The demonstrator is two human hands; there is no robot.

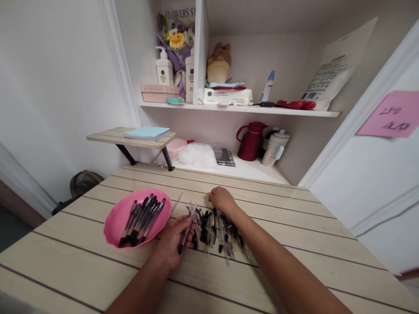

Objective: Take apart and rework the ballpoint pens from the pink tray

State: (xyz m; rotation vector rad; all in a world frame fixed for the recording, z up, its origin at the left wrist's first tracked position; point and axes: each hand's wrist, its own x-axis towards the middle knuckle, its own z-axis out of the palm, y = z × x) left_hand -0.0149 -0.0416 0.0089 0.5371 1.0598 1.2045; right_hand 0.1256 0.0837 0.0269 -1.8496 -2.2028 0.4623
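Note:
My left hand (178, 237) is closed around a clear pen barrel (186, 233) with a dark grip end pointing down. Just past the pile's far edge is my right hand (222, 199), its fingers curled together; whatever they may pinch is too small or hidden to make out. Between my hands lies a loose pile of pen parts (211, 231), clear and black, partly covered by my right forearm. Left of them stands a pink scalloped bowl (113, 218) holding several assembled pens (142, 220) with black tips. A thin clear stick (177, 201) lies beside the bowl.
A small raised shelf (104, 136) with light blue paper (147, 132) stands at the back left. Behind the wooden table (288, 270) are a clear plastic bag (198, 155), a red jug (251, 141) and a tumbler (274, 148). An upper shelf (278, 110) overhangs there.

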